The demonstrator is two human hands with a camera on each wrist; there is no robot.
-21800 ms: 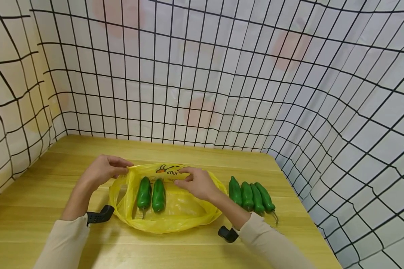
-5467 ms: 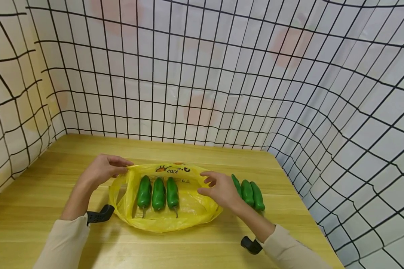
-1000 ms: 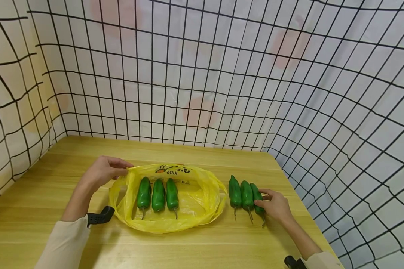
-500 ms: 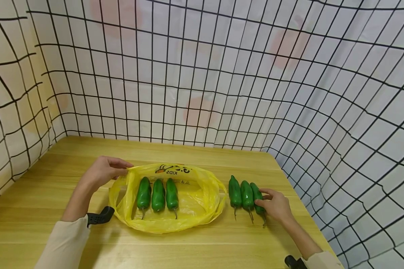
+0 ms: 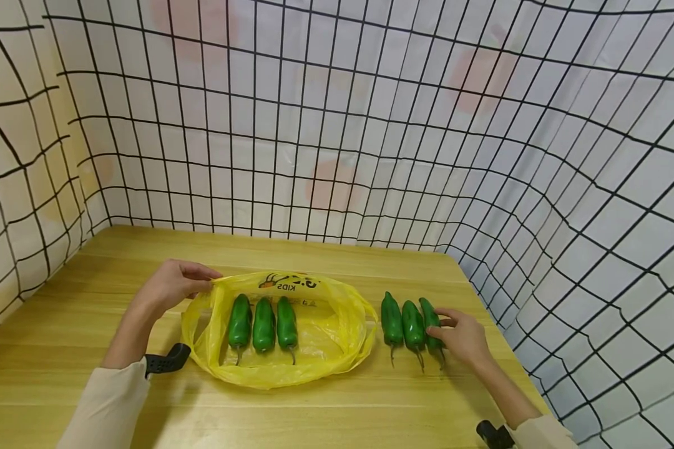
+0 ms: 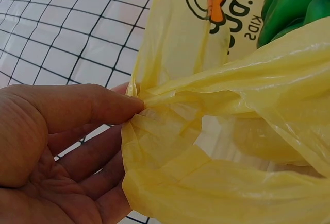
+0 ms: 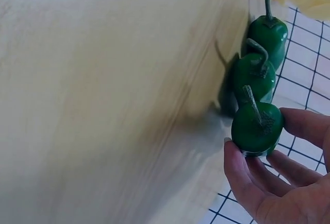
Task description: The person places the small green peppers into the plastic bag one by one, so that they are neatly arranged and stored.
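Observation:
In the head view my left hand (image 5: 171, 285) pinches the left rim of a yellow plastic bag (image 5: 320, 324); the left wrist view shows thumb and finger on the thin film (image 6: 170, 147). The bag lies with its mouth open, and three green peppers (image 5: 264, 327) sit side by side inside it. To the right of the bag, my right hand (image 5: 463, 337) grips the rightmost of three more green peppers (image 5: 431, 318). In the right wrist view that pepper (image 7: 256, 128) sits between thumb and fingers, its stem toward the camera.
Two other green peppers (image 5: 392, 321) lie on the wooden table (image 5: 269, 418) between the bag and my right hand. A white wall covering with black grid lines (image 5: 337, 125) rises behind the table and along both sides.
Over the last half second the rightmost pepper has shifted slightly away from me in my right hand. Earlier, a third pepper came into the bag. My left hand stays on the rim.

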